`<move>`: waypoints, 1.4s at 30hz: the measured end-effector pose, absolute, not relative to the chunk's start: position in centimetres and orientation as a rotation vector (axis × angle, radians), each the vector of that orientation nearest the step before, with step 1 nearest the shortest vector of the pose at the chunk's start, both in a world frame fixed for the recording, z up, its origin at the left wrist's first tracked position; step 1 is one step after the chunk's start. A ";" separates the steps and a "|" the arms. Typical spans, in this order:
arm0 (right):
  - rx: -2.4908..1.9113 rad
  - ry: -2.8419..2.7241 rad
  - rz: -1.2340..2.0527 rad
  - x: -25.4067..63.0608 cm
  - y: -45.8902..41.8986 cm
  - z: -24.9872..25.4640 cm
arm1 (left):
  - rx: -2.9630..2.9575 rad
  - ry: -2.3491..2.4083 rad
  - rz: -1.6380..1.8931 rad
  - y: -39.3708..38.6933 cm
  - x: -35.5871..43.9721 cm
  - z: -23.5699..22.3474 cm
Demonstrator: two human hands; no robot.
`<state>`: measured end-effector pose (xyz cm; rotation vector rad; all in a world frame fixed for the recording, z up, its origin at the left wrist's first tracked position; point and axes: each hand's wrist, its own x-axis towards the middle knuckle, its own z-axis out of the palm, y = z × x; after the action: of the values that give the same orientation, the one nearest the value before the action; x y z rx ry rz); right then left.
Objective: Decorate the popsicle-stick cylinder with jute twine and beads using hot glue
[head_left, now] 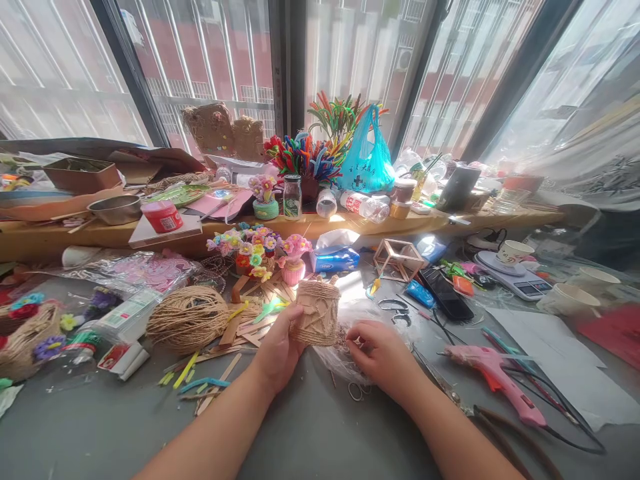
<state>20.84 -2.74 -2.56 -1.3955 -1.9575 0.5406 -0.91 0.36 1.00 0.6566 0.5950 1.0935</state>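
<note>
My left hand [277, 353] is closed round the left side of a small twine-wrapped pot [316, 315], its thumb on the front. Raised shapes show on the pot's brown side. Just right of the pot, my right hand [380, 357] has its fingers curled and the thumb close to the index finger. Whatever may be between those fingertips is too small to make out. Under and behind that hand lies a crumpled clear plastic bag [327, 360]. A big ball of jute twine [187, 319] rests left of my left hand, beside scattered wooden sticks [220, 380].
A pink glue gun [495, 373] and brown-handled pliers [495, 433] lie to the right. Behind are black-handled scissors [395, 308], a phone [447, 293] and a kitchen scale [515, 273]. Pipe-cleaner flowers [255, 247] stand in front of a crowded ledge [280, 229].
</note>
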 end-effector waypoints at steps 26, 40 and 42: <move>-1.476 -1.953 0.489 21.2 -2.2 -3.5 | 0.657 0.621 1.081 0.2 -0.9 1.3; -1.593 -2.008 0.358 21.4 -2.5 -3.0 | 0.628 0.611 1.078 0.1 -0.9 1.2; -1.599 -2.000 0.335 21.4 -2.6 -2.8 | 0.631 0.607 1.071 0.1 -0.9 1.2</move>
<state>21.43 -2.56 -2.78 -1.5986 -1.9996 0.3350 -0.88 0.09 1.21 0.6310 0.6066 1.0709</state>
